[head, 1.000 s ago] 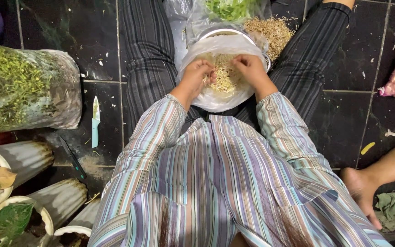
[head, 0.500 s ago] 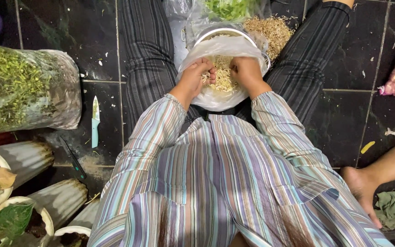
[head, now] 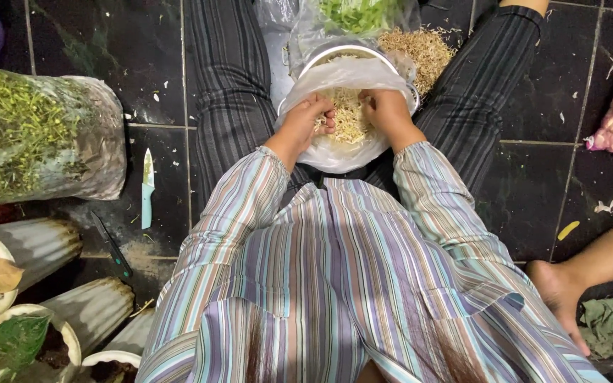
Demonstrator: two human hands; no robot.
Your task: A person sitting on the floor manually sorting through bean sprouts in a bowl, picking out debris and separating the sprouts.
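left hand [head: 306,124] curling closed on a clump of sprouts [head: 349,113] | right hand [head: 384,112] pinching sprouts too | sprouts lying tangled, no single long axis, inside bag-lined bowl [head: 342,152] between the knees | knife [head: 147,188] lying left of bowl, tip pointing away from the person

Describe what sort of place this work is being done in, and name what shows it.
Probably a home floor or yard used for preparing vegetables. The person sits on dark floor tiles, both hands in a bowl of pale sprouts, with a bag of greens, a small knife and plant pots around.
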